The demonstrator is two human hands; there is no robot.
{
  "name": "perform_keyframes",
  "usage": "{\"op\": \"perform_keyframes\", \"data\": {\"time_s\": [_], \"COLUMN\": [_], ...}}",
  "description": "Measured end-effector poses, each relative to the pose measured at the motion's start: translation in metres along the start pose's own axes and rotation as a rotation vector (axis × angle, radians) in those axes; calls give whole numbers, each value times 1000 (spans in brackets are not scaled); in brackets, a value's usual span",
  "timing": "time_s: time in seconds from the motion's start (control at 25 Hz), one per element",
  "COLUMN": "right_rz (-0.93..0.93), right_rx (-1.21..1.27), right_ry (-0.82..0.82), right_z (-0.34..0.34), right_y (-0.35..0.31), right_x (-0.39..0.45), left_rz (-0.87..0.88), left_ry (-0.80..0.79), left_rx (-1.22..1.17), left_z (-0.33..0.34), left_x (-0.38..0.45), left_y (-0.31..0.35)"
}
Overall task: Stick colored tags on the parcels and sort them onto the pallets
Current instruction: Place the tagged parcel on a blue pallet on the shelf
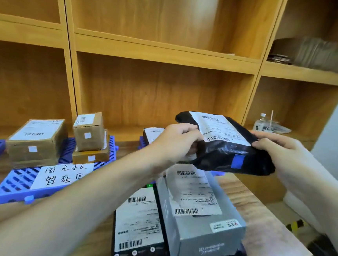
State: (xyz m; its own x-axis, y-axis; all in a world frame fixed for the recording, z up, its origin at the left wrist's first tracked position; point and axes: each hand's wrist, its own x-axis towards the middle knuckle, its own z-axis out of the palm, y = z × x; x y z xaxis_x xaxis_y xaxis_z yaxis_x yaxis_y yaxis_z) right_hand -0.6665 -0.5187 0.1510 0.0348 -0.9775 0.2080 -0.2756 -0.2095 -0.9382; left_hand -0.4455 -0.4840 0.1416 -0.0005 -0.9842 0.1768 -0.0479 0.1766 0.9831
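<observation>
Nearest the camera, a black flat parcel and a grey boxed parcel lie side by side on the wooden table, both with white shipping labels facing up and, as far as I can see, no colored tag yet. Above them, held in the air, is the black mailer bag, already wearing a blue tag on its near face. Its long axis runs left to right across the view, with the shipping label tilted up and away toward the shelves. Both hands hold it, one at each end: the left hand curls round the left end, fingers over the top edge, and the right hand pinches the right end, thumb on the label corner. Beyond the left hand a second blue pallet already carries a black parcel, though most of it is hidden, so I judge that to be the bag's destination: forward and slightly left. Further left, a blue pallet with a handwritten sign carries three brown cartons bearing white tags.
</observation>
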Motion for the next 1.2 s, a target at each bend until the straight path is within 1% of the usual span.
{"op": "perform_keyframes", "data": {"time_s": [0.12, 0.2, 0.4, 0.6, 0.8, 0.92, 1.12, 1.2], "right_rz": [57, 66, 61, 104, 165, 189, 186, 196], "right_rx": [20, -3, -14, -2, 59, 66, 37, -1], "right_ry": [-4, -25, -53, -78, -74, -62, -59, -69], "right_z": [-2, 3, 34, 71, 97, 107, 118, 120], "right_y": [19, 28, 61, 107, 151, 173, 186, 187], "right_x": [46, 75, 156, 227, 268, 282, 292, 291], "left_rz": [-70, -134, -252, -397, -456, -491, -536, -523], "left_ry": [-95, -105, -48, 91, 154, 169, 205, 208], "left_rx": [8, -2, 14, 14, 50, 32, 27, 79], "left_z": [-2, -7, -17, -16, -6, -4, -5, -5], "left_x": [52, 82, 150, 210, 237, 248, 259, 259], "left_y": [-6, -16, -48, -76, -98, -112, -123, -126]}}
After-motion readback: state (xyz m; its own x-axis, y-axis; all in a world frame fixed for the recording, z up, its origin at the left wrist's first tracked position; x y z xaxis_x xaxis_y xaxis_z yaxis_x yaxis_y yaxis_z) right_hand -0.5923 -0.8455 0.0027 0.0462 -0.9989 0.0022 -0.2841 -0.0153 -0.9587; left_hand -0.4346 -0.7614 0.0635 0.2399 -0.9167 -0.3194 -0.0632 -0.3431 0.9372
